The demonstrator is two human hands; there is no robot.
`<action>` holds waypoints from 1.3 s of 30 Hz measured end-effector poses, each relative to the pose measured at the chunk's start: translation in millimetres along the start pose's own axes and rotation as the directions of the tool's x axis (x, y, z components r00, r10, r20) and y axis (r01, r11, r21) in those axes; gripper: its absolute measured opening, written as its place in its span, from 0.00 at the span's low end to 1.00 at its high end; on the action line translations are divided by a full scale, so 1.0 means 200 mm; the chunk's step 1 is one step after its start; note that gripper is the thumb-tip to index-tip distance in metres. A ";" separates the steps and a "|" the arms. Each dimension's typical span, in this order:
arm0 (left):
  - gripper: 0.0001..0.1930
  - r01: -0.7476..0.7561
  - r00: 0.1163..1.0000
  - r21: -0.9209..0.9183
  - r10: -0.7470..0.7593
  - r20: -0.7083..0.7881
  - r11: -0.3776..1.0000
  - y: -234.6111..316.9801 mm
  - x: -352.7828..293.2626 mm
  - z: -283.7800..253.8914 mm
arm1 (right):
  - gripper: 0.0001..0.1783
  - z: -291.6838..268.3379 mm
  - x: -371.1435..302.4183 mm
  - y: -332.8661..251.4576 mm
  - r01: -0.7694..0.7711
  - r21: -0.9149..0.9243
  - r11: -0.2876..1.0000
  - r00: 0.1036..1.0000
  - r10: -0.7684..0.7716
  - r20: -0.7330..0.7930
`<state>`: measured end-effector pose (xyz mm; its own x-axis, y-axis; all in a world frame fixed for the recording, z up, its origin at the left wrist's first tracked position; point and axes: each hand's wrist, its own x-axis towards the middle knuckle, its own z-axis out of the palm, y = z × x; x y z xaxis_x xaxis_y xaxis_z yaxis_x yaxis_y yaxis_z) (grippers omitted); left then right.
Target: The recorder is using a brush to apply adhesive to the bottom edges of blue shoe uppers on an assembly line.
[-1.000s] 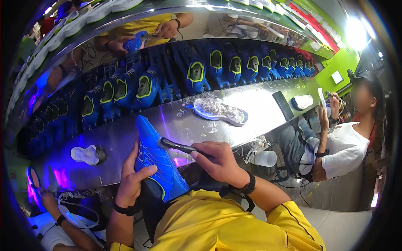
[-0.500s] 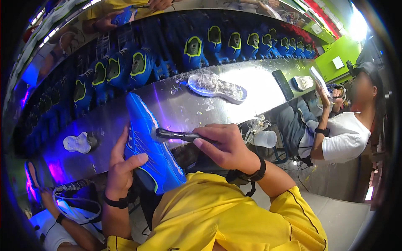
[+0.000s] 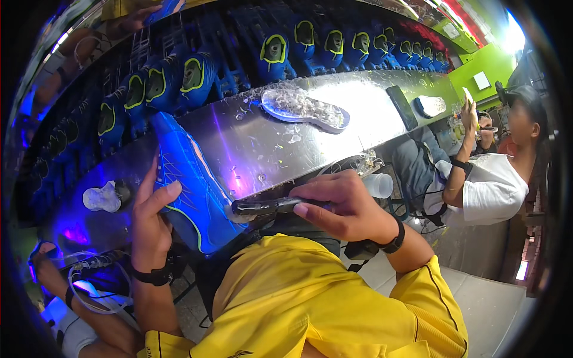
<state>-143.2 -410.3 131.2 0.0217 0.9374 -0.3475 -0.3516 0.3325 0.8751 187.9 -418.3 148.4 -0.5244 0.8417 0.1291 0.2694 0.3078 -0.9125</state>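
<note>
My left hand [image 3: 152,221] is closed around a blue shoe upper [image 3: 190,185] with green-yellow collar trim, thumb lying across its lacing. The shoe's toe points away from me toward the rack, and its heel end is close to my body. In my right hand [image 3: 343,206] is a black-handled brush [image 3: 262,207], gripped between thumb and fingers. The brush's tip touches the shoe's lower edge near the heel, where a pale band runs along the side. Beyond the shoe, a white sole [image 3: 307,111] covered in shavings lies on the metal bench.
A metal bench [image 3: 262,158] runs across, with a rack of blue shoes [image 3: 197,80] behind it. On the bench are a white lumpy piece [image 3: 102,197], a black bar [image 3: 401,107] and a pale sole [image 3: 431,106]. Co-workers sit at right [image 3: 489,185] and lower left [image 3: 98,319].
The brush has travelled along the shoe's edge from mid-side toward the heel. My left hand and the shoe have shifted left and a little away from me.
</note>
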 end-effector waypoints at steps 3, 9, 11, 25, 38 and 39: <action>0.35 0.070 0.997 -0.056 -0.071 -0.014 0.996 0.01 0.01 0.02 | 0.11 -0.05 0.01 -0.03 0.029 -0.075 0.997 0.998 -0.033 -0.053; 0.27 0.222 0.966 -0.207 -0.244 -0.088 0.953 -0.05 0.05 0.01 | 0.12 -0.15 0.06 -0.08 0.106 -0.231 0.967 0.983 -0.137 -0.123; 0.27 0.252 0.952 -0.293 -0.291 -0.098 0.922 -0.05 0.04 0.05 | 0.12 -0.17 0.08 -0.08 0.155 -0.263 0.952 0.967 -0.200 -0.155; 0.36 0.581 0.813 -0.303 -0.558 0.168 0.755 -0.16 -0.09 0.06 | 0.16 -0.30 0.14 0.04 0.323 -0.299 0.898 0.913 -0.379 -0.152; 0.33 0.701 0.706 -0.510 -0.584 0.400 0.498 -0.26 -0.09 0.16 | 0.12 -0.20 0.06 0.35 0.173 -0.121 0.977 0.957 -0.196 -0.216; 0.33 0.696 0.712 -0.511 -0.579 0.397 0.505 -0.27 -0.09 0.16 | 0.12 -0.19 0.05 0.36 0.145 -0.124 0.982 0.962 -0.169 -0.216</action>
<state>-95.2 -442.5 100.9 0.5908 0.5157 -0.6205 -0.6404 0.7676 0.0282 233.1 -371.1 98.3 -0.3753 0.8532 0.3624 0.2890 0.4791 -0.8288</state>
